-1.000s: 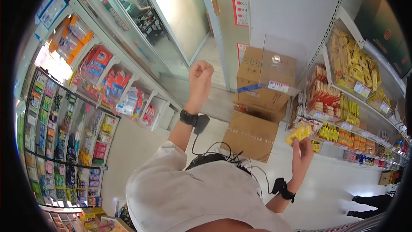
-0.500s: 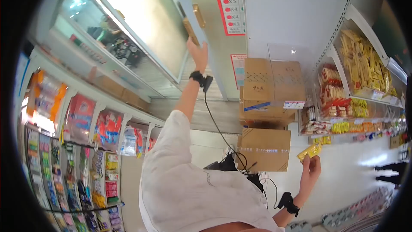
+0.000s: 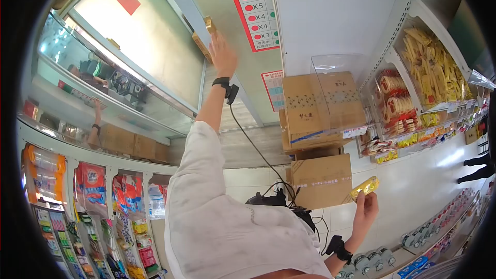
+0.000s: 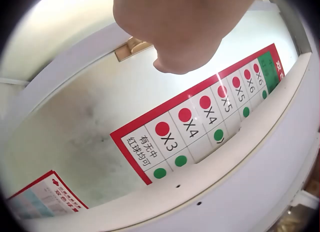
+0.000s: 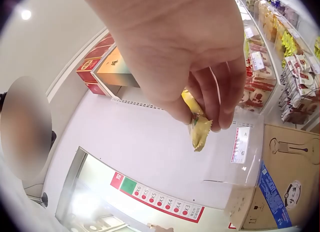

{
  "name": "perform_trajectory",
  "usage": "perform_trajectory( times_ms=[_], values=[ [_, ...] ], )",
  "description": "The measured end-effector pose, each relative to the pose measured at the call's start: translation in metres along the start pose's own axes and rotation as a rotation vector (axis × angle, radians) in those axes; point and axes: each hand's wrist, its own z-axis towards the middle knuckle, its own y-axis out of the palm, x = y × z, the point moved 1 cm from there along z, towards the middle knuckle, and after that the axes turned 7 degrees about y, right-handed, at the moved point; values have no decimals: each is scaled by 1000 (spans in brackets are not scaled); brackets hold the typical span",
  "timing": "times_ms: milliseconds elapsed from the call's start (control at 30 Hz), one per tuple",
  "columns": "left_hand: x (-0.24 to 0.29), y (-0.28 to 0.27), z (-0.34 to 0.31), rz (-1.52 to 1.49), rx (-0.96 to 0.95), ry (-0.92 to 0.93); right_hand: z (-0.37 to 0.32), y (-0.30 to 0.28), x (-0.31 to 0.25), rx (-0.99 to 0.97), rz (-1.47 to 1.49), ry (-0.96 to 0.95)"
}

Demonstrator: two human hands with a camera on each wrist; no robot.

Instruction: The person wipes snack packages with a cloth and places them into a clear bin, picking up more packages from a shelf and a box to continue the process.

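Observation:
The left hand reaches up to the edge of a framed glass door, fingers extended beside a brass-coloured handle. In the left wrist view the back of this hand covers part of the door near the handle; its fingertips are hidden. Low on the right, the right hand pinches a small yellow packet between thumb and fingers. Seen from the right wrist, the crimped end of the packet sticks out below the fingers of the right hand.
Stacked cardboard boxes stand right of the door. Snack shelves line the right side, hanging packaged goods the left. A red-bordered chart is beside the door. A cable runs from the left wrist; a person's legs show far right.
The left hand has gone from a curled pose away from the door to extended fingers at its handle. The view has turned, bringing the door nearer. The right hand still pinches the packet.

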Motion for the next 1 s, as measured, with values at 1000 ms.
perform_trajectory(
  times_ms=[1000],
  values=[
    [-68,-9,-2,-673,59,-269,10,40,-1,-102,92,-3]
  ],
)
